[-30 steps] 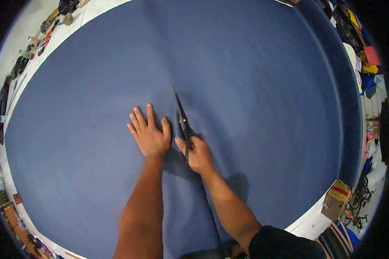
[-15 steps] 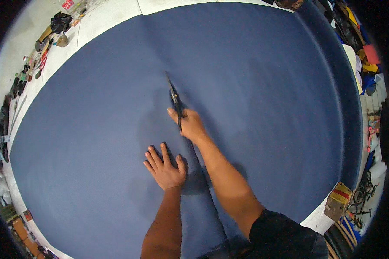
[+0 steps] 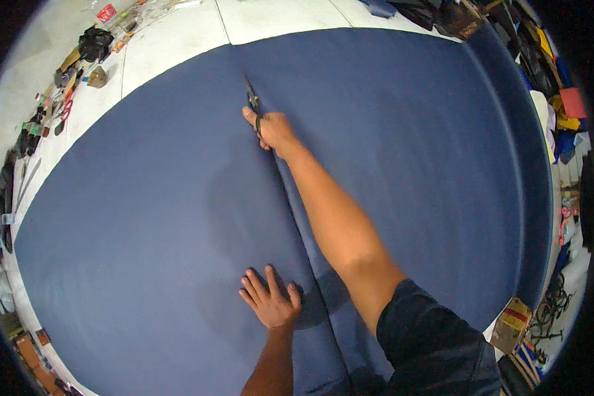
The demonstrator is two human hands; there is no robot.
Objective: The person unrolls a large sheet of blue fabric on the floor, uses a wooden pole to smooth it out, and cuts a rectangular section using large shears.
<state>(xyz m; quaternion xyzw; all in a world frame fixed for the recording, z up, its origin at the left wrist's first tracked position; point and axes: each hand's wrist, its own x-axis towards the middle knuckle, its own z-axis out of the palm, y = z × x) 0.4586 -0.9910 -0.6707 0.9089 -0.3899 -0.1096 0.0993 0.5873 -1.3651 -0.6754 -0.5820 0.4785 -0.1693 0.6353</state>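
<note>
A large sheet of blue fabric [image 3: 145, 218] covers most of the white table. Far out over it, my right hand [image 3: 270, 130] is closed round the handles of dark scissors [image 3: 252, 96], whose blades point toward the far edge of the sheet. Behind the scissors a long slit runs through the fabric, back toward my body. My left hand [image 3: 272, 305] lies flat with spread fingers on the fabric, just left of that slit, and holds nothing.
The white table top [image 3: 171, 49] shows along the far edge. Small tools and a black plastic bag [image 3: 95, 43] line the left rim. On the right the fabric ends in a raised roll [image 3: 508, 158]. A worn cardboard box [image 3: 511, 325] stands at the near right corner.
My right hand has moved farther away with the scissors, and the slit behind them is longer. My left hand now appears lower in the view and slightly farther right, still flat.
</note>
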